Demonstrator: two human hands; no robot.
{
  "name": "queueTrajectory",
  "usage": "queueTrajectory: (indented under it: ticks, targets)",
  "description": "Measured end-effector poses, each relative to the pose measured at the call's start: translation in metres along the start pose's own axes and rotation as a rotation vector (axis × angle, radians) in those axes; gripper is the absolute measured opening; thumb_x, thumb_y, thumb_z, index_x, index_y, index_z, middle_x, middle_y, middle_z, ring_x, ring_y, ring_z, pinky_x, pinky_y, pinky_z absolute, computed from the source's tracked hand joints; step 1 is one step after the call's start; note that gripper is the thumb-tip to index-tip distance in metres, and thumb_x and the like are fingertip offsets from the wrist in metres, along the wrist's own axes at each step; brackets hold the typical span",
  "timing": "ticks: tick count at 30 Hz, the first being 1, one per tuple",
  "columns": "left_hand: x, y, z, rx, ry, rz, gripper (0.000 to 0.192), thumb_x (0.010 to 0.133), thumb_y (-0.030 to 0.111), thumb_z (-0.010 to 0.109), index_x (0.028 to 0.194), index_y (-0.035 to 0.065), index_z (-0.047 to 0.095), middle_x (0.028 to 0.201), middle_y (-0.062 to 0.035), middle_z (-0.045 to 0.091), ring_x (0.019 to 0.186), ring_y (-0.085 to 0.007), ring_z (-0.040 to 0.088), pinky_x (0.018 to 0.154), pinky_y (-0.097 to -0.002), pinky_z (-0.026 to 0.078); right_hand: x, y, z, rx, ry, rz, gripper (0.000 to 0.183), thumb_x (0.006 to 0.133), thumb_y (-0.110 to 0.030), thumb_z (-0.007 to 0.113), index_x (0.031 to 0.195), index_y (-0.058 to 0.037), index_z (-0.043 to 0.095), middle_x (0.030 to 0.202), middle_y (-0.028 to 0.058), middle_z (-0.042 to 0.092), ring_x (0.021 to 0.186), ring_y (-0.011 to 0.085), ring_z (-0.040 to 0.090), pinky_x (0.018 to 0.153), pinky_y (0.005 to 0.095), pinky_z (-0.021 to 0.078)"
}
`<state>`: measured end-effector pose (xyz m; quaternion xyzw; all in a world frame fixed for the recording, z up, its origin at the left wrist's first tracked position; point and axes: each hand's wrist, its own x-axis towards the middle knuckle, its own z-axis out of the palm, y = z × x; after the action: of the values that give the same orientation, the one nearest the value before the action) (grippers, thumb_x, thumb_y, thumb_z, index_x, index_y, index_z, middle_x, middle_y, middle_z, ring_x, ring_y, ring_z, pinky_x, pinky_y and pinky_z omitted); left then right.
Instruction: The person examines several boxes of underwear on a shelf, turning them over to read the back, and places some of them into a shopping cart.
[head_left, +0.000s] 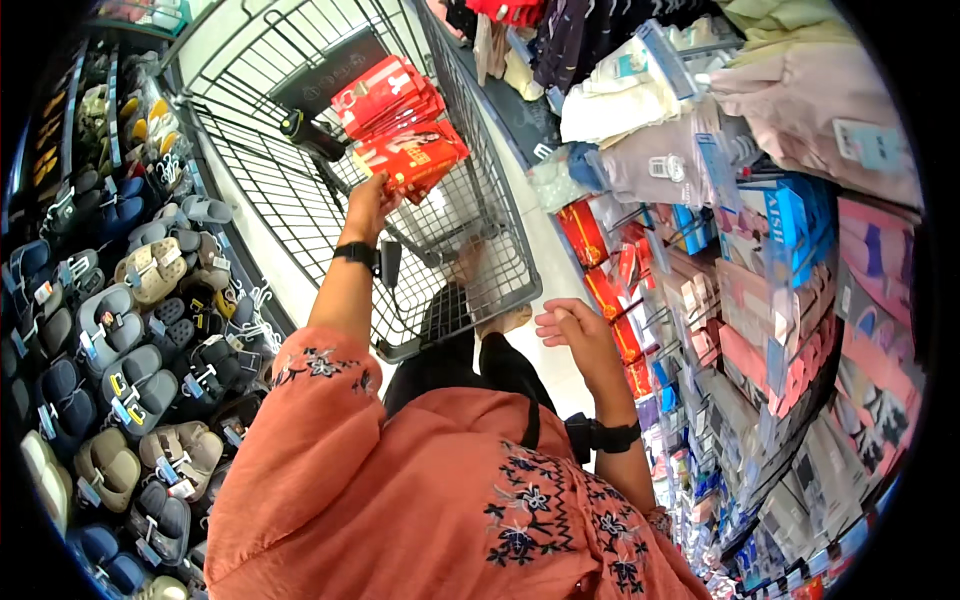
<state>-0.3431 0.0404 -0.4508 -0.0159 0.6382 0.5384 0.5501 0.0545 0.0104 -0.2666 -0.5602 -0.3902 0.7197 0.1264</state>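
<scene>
At the upper middle, my left hand (369, 204) grips the near lower corner of a flat red package (416, 161) with printed pictures and writing. The package is held over a black wire shopping cart (534, 285). Just beyond it lies a stack of similar red packages (382, 94), partly overlapped by the held one. My right hand (577, 326) is empty with loosely bent fingers, beside the cart's near right corner and left of a rack of packaged goods. Dark bands with small devices circle both wrists.
Clogs and slippers (139, 386) hang in rows on the left display. A dark cylindrical item (300, 131) rests in the cart. Along the right, hooks hold red packs (581, 232), pink boxes (750, 360) and light clothing (630, 97). A pale floor (536, 217) runs beside the cart.
</scene>
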Motion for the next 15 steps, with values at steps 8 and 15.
queueTrajectory:
  ticks: [8, 15]
  targets:
    - [-0.169, 0.036, 0.024, -0.24, -0.366, 0.235, 0.035, 0.095, 0.018, 0.064, 0.127, 0.0082, 0.052, 0.123, -0.0041, 0.06, 0.112, -0.0194, 0.06, 0.094, -0.0405, 0.052, -0.014, -0.038, 0.013, -0.053, -0.159, -0.248, 0.032, 0.103, -0.019, 0.051, 0.125, 0.0033, 0.056, 0.11, 0.0158, 0.069, 0.094, 0.0187, 0.068, 0.081, 0.0303, 0.0551]
    - [-0.29, 0.04, 0.082, -0.288, -0.654, 0.252, 0.05, 0.094, 0.018, 0.068, 0.137, 0.0066, 0.047, 0.131, -0.0078, 0.06, 0.121, -0.0219, 0.059, 0.103, -0.0446, 0.049, -0.048, -0.085, 0.036, -0.014, -0.157, -0.645, 0.043, 0.104, -0.021, 0.053, 0.138, 0.0044, 0.044, 0.128, 0.0196, 0.062, 0.112, 0.0222, 0.063, 0.093, 0.0314, 0.0513]
